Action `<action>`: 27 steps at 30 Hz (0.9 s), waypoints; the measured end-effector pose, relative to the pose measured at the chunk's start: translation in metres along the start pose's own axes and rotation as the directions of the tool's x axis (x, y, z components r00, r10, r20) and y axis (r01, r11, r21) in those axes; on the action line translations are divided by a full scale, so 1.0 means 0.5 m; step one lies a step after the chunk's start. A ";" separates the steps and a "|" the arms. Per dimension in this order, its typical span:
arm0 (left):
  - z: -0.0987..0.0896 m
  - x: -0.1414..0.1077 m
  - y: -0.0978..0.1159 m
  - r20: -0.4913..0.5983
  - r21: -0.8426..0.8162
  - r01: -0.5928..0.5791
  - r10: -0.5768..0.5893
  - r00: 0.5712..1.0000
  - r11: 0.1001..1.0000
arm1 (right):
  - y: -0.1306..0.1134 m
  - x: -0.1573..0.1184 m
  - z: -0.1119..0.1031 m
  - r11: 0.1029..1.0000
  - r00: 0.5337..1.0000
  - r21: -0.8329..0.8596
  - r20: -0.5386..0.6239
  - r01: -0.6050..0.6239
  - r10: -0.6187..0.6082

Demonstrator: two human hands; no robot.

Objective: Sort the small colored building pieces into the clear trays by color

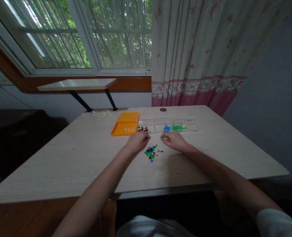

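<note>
My left hand (138, 141) is closed, thumb and fingers pinched together, just in front of the brown pieces (144, 128) in a clear compartment tray (158, 128). Opposite it, my right hand (174, 141) is curled closed near the blue pieces (166, 128). Whatever either pinch holds is too small or hidden. Between and below both hands lies a loose mixed pile of small pieces (150, 152), blue, green, brown and a few pale ones. Farther right in the tray sit green pieces (177, 127) and a few yellow pieces (191, 127).
An orange open case (128, 117) with small white pieces (130, 129) stands left of the tray. A raised white shelf (79, 84) on black legs is at the table's back left. The pale wooden table (86, 164) meets a curtain (180, 65) and window behind.
</note>
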State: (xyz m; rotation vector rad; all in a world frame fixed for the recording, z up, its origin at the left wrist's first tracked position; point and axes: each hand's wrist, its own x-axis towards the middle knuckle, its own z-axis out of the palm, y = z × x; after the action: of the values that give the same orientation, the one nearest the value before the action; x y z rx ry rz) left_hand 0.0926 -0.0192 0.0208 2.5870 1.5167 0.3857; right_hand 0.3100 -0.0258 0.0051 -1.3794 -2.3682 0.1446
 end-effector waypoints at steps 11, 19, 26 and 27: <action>0.008 0.005 0.006 -0.116 -0.225 -0.077 0.052 0.992 0.971 | -0.006 -0.003 0.001 0.998 0.997 0.052 -0.063 0.038 -0.035; 0.051 0.024 0.040 -0.028 -0.859 0.044 -0.134 0.991 0.511 | -0.022 -0.010 0.000 0.984 0.934 0.036 -0.320 0.176 -0.156; 0.048 0.019 0.042 0.012 -0.880 0.076 -0.138 0.990 0.468 | -0.009 -0.007 0.014 0.962 0.905 -0.019 -0.334 0.273 -0.264; 0.046 0.019 0.044 0.008 -0.876 0.071 -0.134 0.991 0.477 | -0.008 -0.007 0.014 0.961 0.906 -0.019 -0.329 0.275 -0.265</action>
State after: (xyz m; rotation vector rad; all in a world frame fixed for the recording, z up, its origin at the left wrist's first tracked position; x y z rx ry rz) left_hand 0.1218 -0.0214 0.0054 1.6365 1.0216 0.9444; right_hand 0.3053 -0.0302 -0.0013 -0.9591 -2.2310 -0.1222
